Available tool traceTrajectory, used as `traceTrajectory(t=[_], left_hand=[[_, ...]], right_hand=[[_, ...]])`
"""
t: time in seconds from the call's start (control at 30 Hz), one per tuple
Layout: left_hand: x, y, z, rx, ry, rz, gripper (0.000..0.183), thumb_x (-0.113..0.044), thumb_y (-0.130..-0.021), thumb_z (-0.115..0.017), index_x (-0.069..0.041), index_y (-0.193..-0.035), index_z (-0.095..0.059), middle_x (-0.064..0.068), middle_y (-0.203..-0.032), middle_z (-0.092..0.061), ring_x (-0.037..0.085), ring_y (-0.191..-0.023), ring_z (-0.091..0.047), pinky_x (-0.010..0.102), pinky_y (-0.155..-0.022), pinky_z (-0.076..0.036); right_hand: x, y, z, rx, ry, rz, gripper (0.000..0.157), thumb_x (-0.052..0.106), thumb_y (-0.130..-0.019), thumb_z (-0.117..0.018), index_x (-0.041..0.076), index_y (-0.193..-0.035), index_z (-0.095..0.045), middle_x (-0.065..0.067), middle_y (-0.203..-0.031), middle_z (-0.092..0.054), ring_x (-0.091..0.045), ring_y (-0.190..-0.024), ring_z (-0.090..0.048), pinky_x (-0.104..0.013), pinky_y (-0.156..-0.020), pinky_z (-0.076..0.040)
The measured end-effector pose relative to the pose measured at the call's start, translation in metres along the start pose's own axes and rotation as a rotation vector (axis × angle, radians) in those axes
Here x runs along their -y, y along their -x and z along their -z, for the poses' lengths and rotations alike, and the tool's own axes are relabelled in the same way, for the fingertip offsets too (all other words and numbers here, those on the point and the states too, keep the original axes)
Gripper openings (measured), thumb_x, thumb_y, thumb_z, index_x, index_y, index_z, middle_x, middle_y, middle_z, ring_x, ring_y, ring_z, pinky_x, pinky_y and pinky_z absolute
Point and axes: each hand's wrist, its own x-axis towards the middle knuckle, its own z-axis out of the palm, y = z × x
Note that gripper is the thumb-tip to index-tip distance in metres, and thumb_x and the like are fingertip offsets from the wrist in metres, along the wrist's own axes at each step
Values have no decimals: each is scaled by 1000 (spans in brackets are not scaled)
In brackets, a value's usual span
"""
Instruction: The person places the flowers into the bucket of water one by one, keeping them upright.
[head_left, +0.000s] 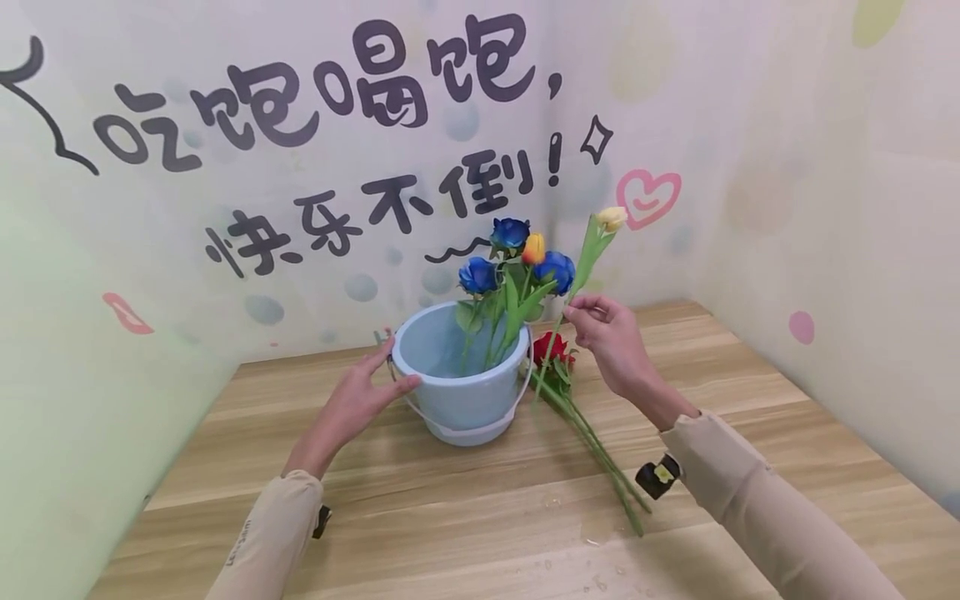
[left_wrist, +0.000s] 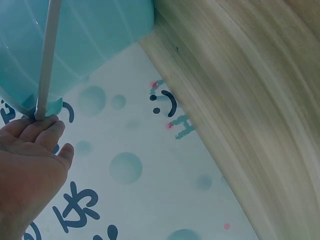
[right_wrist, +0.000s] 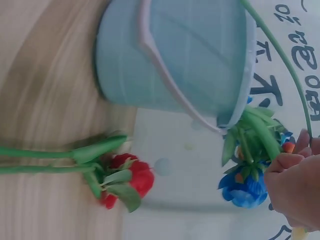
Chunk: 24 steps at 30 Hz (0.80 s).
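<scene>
My right hand (head_left: 617, 350) pinches the green stem of a pale yellow tulip (head_left: 611, 219), its bloom upward and its stem slanting down beside the bucket's right side. My left hand (head_left: 352, 408) grips the left rim of a light blue bucket (head_left: 468, 408), thumb on the front rim; in the left wrist view its fingers (left_wrist: 47, 131) are at the handle joint. Inside the bucket stand several blue roses (head_left: 555, 271) and an orange-yellow tulip (head_left: 534, 248), leaning right. On the table right of the bucket lies a red rose (head_left: 551, 346), its head partly behind the held stem.
Next to the red rose, another green stem (head_left: 611, 471) lies on the wooden table (head_left: 420, 517), both stems pointing toward the front. The bucket's white handle (right_wrist: 172, 87) hangs down its front. Printed walls (head_left: 315, 250) stand close behind and at both sides of the table.
</scene>
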Motion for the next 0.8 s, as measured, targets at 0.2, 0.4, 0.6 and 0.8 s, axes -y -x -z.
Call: traceTrajectory(t=[0.2,0.4,0.6,0.8], left_hand=[[0,0,0,6,0,7,93,-54,-95,-71,-8,-163,-27,25,-165,-25,50,-150,-23,68,-116,-25],[1,0,1,6,3,11,94,-56,-95,-70,-9,-164,-27,25,-165,-25,49,-150,-23,68,-116,-24],[2,0,1,1,4,-2,94,-54,-95,-71,-7,-163,-27,23,-166,-25,48,-151,-23,66,-118,-24],[4,-1,1,2,10,-1,94,-55,-95,-71,-7,-163,-27,24,-165,-26,48,-151,-24,66,-117,-24]], right_hand=[[11,-11,-14,-44,-64,24,6,0,-103,-61,-2,-107,-57,2,-86,-68,-11,-69,-47,-19,-63,-43],[14,-18,-23,-60,-125,46,2,-2,-103,-60,-1,-104,-61,-2,-87,-70,-9,-69,-48,-17,-60,-42],[13,-21,-29,-79,-130,51,3,-1,-103,-62,2,-101,-62,-4,-87,-70,-10,-69,-50,-17,-60,-43],[17,-29,-34,-119,-96,76,5,-3,-102,-61,1,-104,-61,0,-84,-70,-9,-69,-53,-17,-59,-43]])
